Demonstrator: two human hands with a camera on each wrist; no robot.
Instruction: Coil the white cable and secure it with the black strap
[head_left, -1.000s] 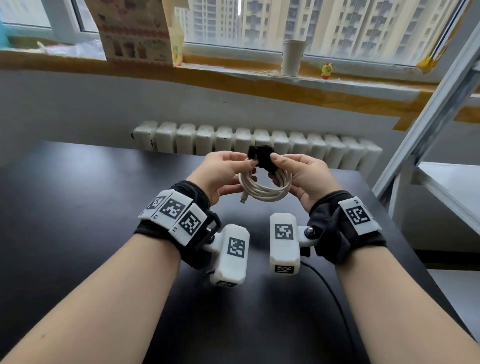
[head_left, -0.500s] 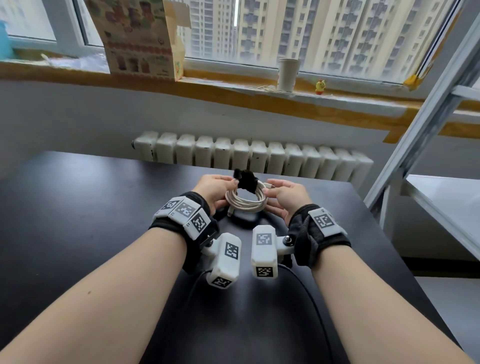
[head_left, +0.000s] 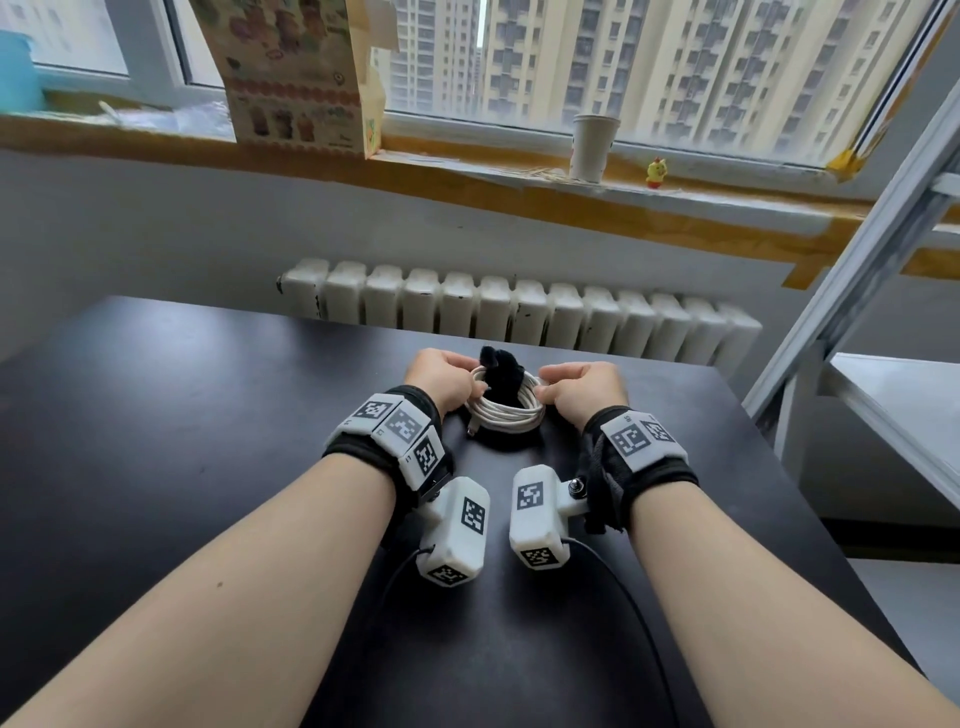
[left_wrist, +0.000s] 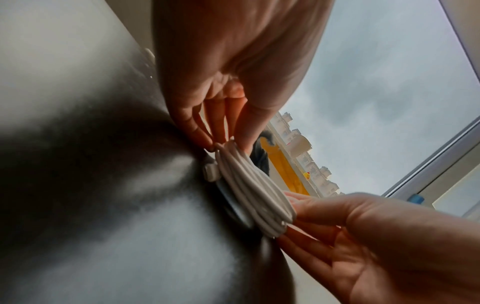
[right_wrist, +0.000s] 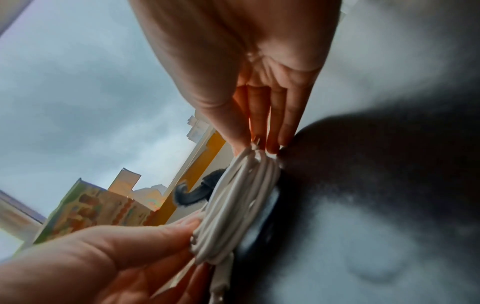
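Your left hand (head_left: 441, 382) and right hand (head_left: 584, 392) each pinch a side of the coiled white cable (head_left: 506, 415), low over the table's (head_left: 208, 415) far middle. Black strap (head_left: 501, 366) wraps its far edge. Next, judged: set down, release.

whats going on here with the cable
A person is bundling a white cable at the far end of a black table. It is already wound into a coil, with a black strap wrapped round its far side. The left hand pinches the coil's left edge and the right hand its right edge, holding it low over the tabletop. One plug end sticks out near the left hand.
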